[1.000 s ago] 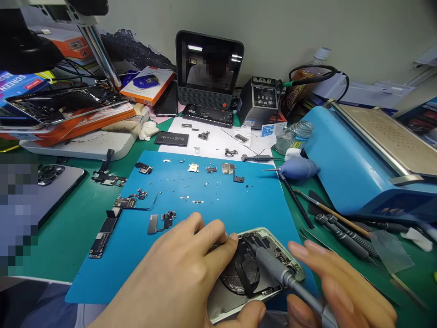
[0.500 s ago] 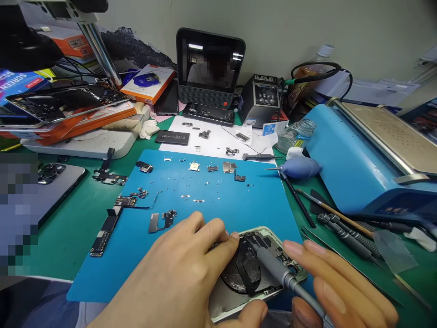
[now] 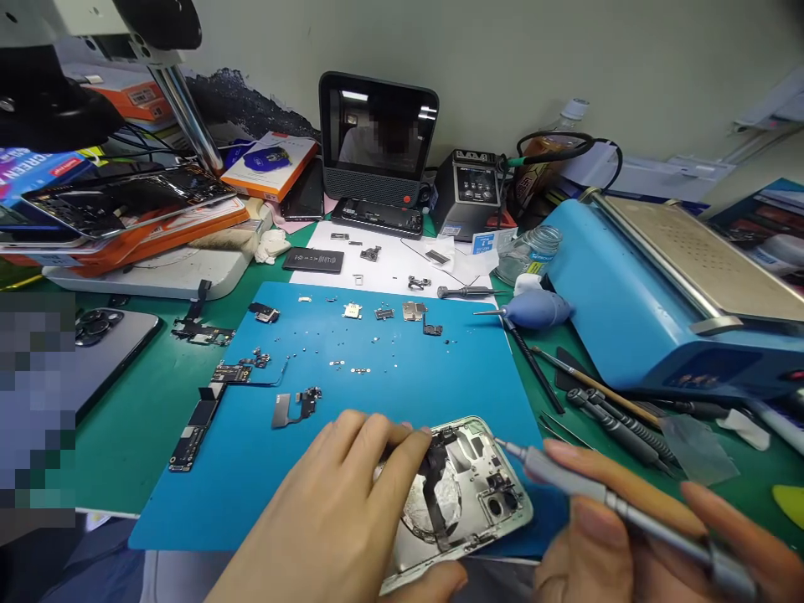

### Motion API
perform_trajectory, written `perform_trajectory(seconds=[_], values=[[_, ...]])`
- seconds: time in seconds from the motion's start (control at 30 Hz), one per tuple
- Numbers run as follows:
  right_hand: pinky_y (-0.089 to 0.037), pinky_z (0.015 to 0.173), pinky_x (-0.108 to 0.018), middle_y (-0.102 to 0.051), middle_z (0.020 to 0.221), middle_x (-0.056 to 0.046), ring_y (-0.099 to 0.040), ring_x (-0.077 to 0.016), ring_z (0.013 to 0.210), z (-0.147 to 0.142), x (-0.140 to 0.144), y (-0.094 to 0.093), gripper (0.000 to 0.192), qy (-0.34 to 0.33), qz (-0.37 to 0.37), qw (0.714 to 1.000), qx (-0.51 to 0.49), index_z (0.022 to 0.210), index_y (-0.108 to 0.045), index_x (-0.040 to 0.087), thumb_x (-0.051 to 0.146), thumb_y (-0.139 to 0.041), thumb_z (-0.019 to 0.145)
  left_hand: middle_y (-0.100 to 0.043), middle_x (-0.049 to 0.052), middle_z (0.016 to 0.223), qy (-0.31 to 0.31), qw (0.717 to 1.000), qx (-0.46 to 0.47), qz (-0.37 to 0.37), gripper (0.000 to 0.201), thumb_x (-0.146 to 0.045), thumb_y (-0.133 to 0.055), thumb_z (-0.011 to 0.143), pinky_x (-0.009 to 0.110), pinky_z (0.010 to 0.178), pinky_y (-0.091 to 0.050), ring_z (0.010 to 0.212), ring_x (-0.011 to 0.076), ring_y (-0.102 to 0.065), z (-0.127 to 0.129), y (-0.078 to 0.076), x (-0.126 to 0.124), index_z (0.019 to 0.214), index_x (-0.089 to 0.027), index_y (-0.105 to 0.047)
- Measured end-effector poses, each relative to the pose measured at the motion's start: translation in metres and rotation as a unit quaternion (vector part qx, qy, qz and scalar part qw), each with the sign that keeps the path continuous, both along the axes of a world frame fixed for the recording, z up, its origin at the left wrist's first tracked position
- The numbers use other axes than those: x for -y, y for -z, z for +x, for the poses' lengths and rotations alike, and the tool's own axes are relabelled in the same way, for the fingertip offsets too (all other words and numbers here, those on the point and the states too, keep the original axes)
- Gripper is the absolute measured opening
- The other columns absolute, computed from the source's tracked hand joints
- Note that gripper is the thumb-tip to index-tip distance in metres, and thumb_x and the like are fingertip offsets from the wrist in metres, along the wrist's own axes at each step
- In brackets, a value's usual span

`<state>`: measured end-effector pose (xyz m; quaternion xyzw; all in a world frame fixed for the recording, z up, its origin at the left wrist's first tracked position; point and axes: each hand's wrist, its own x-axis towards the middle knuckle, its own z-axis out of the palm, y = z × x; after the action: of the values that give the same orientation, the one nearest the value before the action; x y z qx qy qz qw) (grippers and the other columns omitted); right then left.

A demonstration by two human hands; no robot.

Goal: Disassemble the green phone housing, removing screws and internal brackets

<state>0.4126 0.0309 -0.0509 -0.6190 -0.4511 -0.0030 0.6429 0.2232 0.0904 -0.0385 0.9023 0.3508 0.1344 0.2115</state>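
An opened phone housing [image 3: 465,536] with a silvery inside, a round coil area and dark flex cable lies tilted at the front of the blue mat [image 3: 207,519]. My left hand [image 3: 339,502] is closed around the housing's left side, fingers over the top edge and thumb at the lower edge. In my right hand [image 3: 603,536] is a grey precision screwdriver [image 3: 584,486], held between thumb and fingers. Its thin tip points left, close to the housing's upper right edge; I cannot tell whether it touches. Near my left hand lies a flex cable part [image 3: 298,408].
Small screws and metal plates lie across the mat, with a logic board [image 3: 194,427] at its left. A battery [image 3: 312,260] lies farther back. To the right are a blue air blower [image 3: 537,309], more screwdrivers [image 3: 619,431] and a blue heating machine [image 3: 628,310].
The screwdriver has moved from over the housing's interior to its right edge and lies flatter. My right hand has shifted right. My left hand still holds the housing.
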Motion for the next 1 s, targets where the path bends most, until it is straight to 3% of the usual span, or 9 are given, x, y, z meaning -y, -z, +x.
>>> perform_trajectory(seconds=[0.03,0.1,0.2,0.33,0.43,0.57,0.67,0.77,1.0], values=[[-0.064,0.077,-0.045,-0.079,0.1,-0.002,-0.078,-0.0241,0.082,-0.002,-0.002,0.0,0.047,0.045,0.038,0.998,-0.034,0.136,-0.065,0.026,0.009,-0.076,0.094,-0.073,0.01,0.131,-0.001,1.0,-0.002,0.018,0.074,-0.057,-0.08,0.094,0.044,0.083,-0.068,0.107,0.0317,-0.071,-0.001,0.005,0.004,0.155,-0.022,-0.056],[-0.064,0.079,-0.048,-0.079,0.098,-0.003,-0.079,-0.0257,0.083,-0.006,-0.007,0.001,0.044,0.06,0.066,0.993,-0.072,0.132,-0.067,0.023,0.014,-0.081,0.091,-0.072,0.01,0.14,-0.008,0.998,0.004,0.056,0.075,-0.056,-0.079,0.096,0.044,0.093,-0.068,0.118,0.0326,-0.071,-0.003,0.015,0.012,0.157,-0.021,-0.052],[-0.066,0.078,-0.048,-0.08,0.099,-0.005,-0.081,-0.0279,0.085,-0.007,-0.01,0.003,0.045,0.032,0.066,0.994,-0.08,0.13,-0.068,0.021,0.015,-0.083,0.089,-0.07,0.007,0.15,-0.026,0.995,0.008,0.096,0.064,-0.057,-0.073,0.102,0.045,0.103,-0.066,0.13,0.0325,-0.068,-0.007,0.026,0.022,0.153,-0.024,-0.055],[-0.068,0.08,-0.045,-0.084,0.104,-0.007,-0.083,-0.0292,0.094,-0.005,-0.006,-0.001,0.043,0.01,0.023,0.994,-0.109,0.133,-0.065,0.022,0.02,-0.081,0.093,-0.061,0.006,0.162,-0.03,0.993,-0.01,0.115,0.055,-0.059,-0.068,0.104,0.046,0.105,-0.066,0.139,0.0338,-0.065,-0.013,0.03,0.026,0.146,-0.025,-0.062],[-0.07,0.083,-0.043,-0.085,0.111,-0.008,-0.084,-0.0287,0.1,-0.002,-0.002,-0.01,0.046,-0.02,-0.049,0.989,-0.136,0.142,-0.059,0.025,0.028,-0.076,0.099,-0.059,0.005,0.164,-0.012,0.991,-0.014,0.131,0.053,-0.06,-0.065,0.105,0.043,0.099,-0.07,0.139,0.0323,-0.067,-0.018,0.029,0.023,0.146,-0.026,-0.064],[-0.071,0.09,-0.039,-0.085,0.117,-0.009,-0.084,-0.0277,0.103,0.003,-0.004,-0.025,0.041,-0.06,-0.106,0.989,-0.078,0.138,-0.064,0.025,0.034,-0.076,0.1,-0.068,0.005,0.155,-0.026,0.992,0.008,0.122,0.053,-0.066,-0.063,0.104,0.045,0.093,-0.072,0.134,0.0327,-0.071,-0.018,0.027,0.019,0.141,-0.028,-0.067],[-0.068,0.099,-0.037,-0.082,0.128,-0.006,-0.081,-0.0259,0.114,0.005,-0.014,-0.031,0.023,-0.105,-0.15,0.983,-0.001,0.126,-0.072,0.028,0.036,-0.07,0.104,-0.069,0.007,0.154,-0.033,0.992,0.036,0.113,0.052,-0.064,-0.068,0.102,0.046,0.1,-0.07,0.136,0.0333,-0.069,-0.012,0.027,0.016,0.138,-0.026,-0.069],[-0.067,0.097,-0.03,-0.081,0.129,-0.001,-0.08,-0.0221,0.118,0.005,-0.029,-0.031,0.02,-0.171,-0.194,0.964,0.061,0.125,-0.074,0.033,0.036,-0.063,0.108,-0.068,0.009,0.155,-0.045,0.991,0.057,0.11,0.054,-0.063,-0.071,0.1,0.048,0.107,-0.066,0.14,0.0339,-0.066,-0.006,0.027,0.014,0.136,-0.023,-0.069],[-0.065,0.1,-0.031,-0.08,0.132,0.0,-0.078,-0.0198,0.121,0.003,-0.051,-0.029,0.021,-0.195,-0.216,0.955,0.055,0.124,-0.072,0.035,0.042,-0.058,0.11,-0.061,0.005,0.163,-0.051,0.987,0.086,0.125,0.038,-0.049,-0.069,0.105,0.045,0.122,-0.055,0.151,0.0286,-0.057,-0.002,0.027,0.013,0.135,-0.025,-0.069]])
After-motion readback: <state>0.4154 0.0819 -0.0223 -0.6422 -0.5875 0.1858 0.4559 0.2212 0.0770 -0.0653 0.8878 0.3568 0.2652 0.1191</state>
